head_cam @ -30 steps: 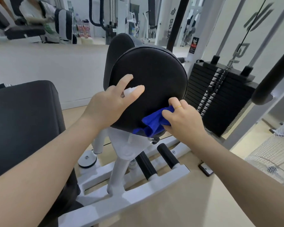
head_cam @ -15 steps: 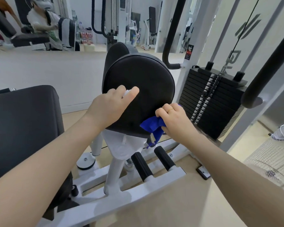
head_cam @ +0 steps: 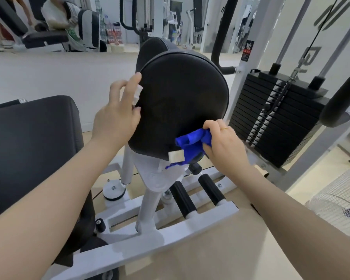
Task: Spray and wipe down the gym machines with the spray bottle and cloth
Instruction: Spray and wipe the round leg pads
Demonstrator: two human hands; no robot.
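Note:
A round black seat pad (head_cam: 182,98) on a white machine frame (head_cam: 150,235) fills the middle of the head view. My left hand (head_cam: 117,118) grips a small white spray bottle (head_cam: 138,96) at the pad's left edge; only the bottle's top shows, with my index finger raised over it. My right hand (head_cam: 224,144) grips a bunched blue cloth (head_cam: 192,144) against the pad's lower right edge. A white tag hangs from the cloth.
A black bench pad (head_cam: 28,150) lies at the left. A black weight stack (head_cam: 275,122) stands at the right behind white uprights. Two black foot rollers (head_cam: 196,193) sit under the seat. A wire mesh basket (head_cam: 339,199) is at the far right.
My left hand has lifted and moved to the pad's left edge, its index finger now raised. My right hand with the cloth stays at the lower right edge. The camera has shifted slightly.

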